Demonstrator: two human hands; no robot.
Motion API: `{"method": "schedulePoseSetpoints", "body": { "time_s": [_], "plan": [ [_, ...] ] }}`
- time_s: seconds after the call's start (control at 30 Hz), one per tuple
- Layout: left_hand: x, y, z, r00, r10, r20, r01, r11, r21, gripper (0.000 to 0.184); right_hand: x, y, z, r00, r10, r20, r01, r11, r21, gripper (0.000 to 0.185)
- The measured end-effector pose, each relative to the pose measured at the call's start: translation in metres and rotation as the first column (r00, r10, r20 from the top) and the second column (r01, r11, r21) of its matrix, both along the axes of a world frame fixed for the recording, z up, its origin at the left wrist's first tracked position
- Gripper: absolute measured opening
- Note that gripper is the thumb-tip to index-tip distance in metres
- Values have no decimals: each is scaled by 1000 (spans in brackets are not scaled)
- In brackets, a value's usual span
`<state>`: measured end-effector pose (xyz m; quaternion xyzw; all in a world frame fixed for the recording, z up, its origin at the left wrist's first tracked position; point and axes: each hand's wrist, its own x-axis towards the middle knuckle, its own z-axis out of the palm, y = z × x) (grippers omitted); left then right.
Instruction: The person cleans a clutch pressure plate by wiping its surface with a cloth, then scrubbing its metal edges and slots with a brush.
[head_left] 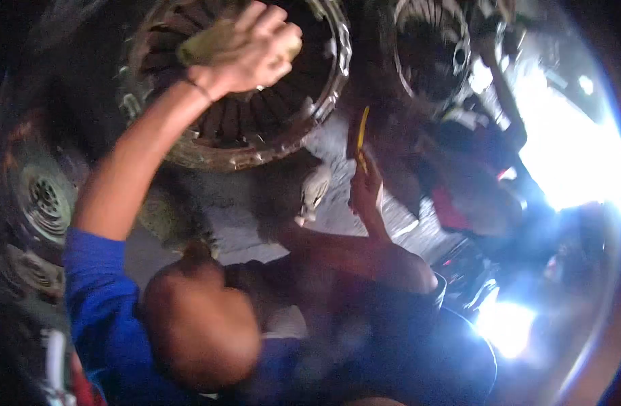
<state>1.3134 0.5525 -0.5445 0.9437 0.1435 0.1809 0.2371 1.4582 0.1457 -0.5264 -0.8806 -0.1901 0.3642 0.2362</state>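
My left hand (pixel 256 51), blurred by motion, reaches out from a blue sleeve with its fingers curled round a yellowish-green pad (pixel 209 44). Whether the pad is a sponge or a folded cloth cannot be made out. It is over a large round metal part (pixel 341 61) with radial fingers, resembling a clutch pressure plate. Lower and to the right, my right hand (pixel 366 186) grips a slim yellow tool (pixel 362 128) pointing up and away; its kind is unclear. Between the hands and nearer me lies a crumpled whitish rag or glove (pixel 315 189).
A second ring-shaped metal part (pixel 404 81) stands at the upper right. At the left edge is a round plate with holes (pixel 43 196). A blurred dark and red shape (pixel 459 183) sits on the right. Strong glare (pixel 574 135) washes out the right side.
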Motion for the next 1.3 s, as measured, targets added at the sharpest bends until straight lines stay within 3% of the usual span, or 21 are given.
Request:
{"method": "schedulePoseSetpoints", "body": {
  "time_s": [0.07, 0.13, 0.2, 0.23, 0.33, 0.37, 0.4, 0.47, 0.5, 0.63, 0.7, 0.8, 0.87, 1.0, 1.07, 1.1, 1.13, 1.2, 1.3],
  "plan": [
    [1, -1, -17, 997, 69, -32, -64, 988, 140, 27, 21, 15, -6, 970, 221, 107, -228, 972, 59, 43],
    [3, -7, -25, 992, 116, 54, -123, 980, 156, 31, 28, 21, 16, 963, 254, 93, -260, 964, 56, 44],
    [10, -13, -35, 973, 178, 148, -204, 961, 186, 33, 30, 50, 40, 990, 129, -57, -128, 992, 23, 45],
    [11, -12, -30, 989, 139, 40, -142, 988, 59, 34, 26, 52, 40, 984, 161, 72, -165, 985, 49, 46],
    [4, 1, -11, 997, 72, -17, -72, 997, -15, 36, -23, 85, 83, 972, 121, 200, -79, 975, -210, 43],
    [6, 1, -8, 996, 63, -64, -66, 997, -42, 39, -26, 68, 74, 973, 114, 200, -79, 981, -176, 42],
    [17, -5, -31, 991, 127, 29, -128, 992, 13, 39, -28, 50, 64, 974, 107, 200, -79, 987, -141, 41],
    [6, 0, -6, 994, 105, 31, -105, 994, 17, 37, -45, 12, 52, 973, 87, 214, -87, 996, -7, 40],
    [7, 5, -5, 998, 63, 14, -63, 998, 26, 36, -60, 20, 72, 996, -21, 85, 27, 996, -80, 40],
    [7, 15, -11, 994, -64, 83, 56, 994, 97, 31, -81, 11, 75, 990, -6, 141, 26, 990, -139, 45],
    [7, 14, -8, 996, -48, 81, 39, 992, 118, 28, -68, 30, 44, 974, 112, 198, -124, 991, 50, 46],
    [5, 8, -4, 999, -26, 26, 22, 990, 138, 27, -20, 111, -11, 970, 87, 227, -141, 961, 237, 51],
    [8, 11, -4, 1000, -11, 10, 9, 986, 164, 26, 40, 165, -13, 942, 149, 300, -251, 907, 338, 52],
    [10, 4, 11, 999, 2, -38, 6, 982, 190, 24, 60, 117, 21, 929, 157, 335, -258, 924, 282, 47],
    [11, 2, 14, 992, 45, -118, -22, 982, 187, 23, 33, 67, 21, 858, 155, 490, -357, 866, 351, 48],
    [13, 2, 14, 994, 26, -108, -7, 985, 175, 21, 8, 49, 36, 945, 153, 289, -218, 953, 210, 52],
    [14, 3, 12, 998, 4, -60, 7, 983, 182, 20, -10, 33, 31, 933, 230, 276, -274, 953, 131, 58],
    [19, 6, 5, 997, -64, 45, 54, 979, 198, 17, -24, 46, 5, 976, 193, 103, -201, 977, 66, 63],
    [19, 7, 5, 997, -83, 4, 80, 972, 223, 17, 8, 90, -14, 988, 149, -37, -152, 985, -79, 66]
  ]
}}
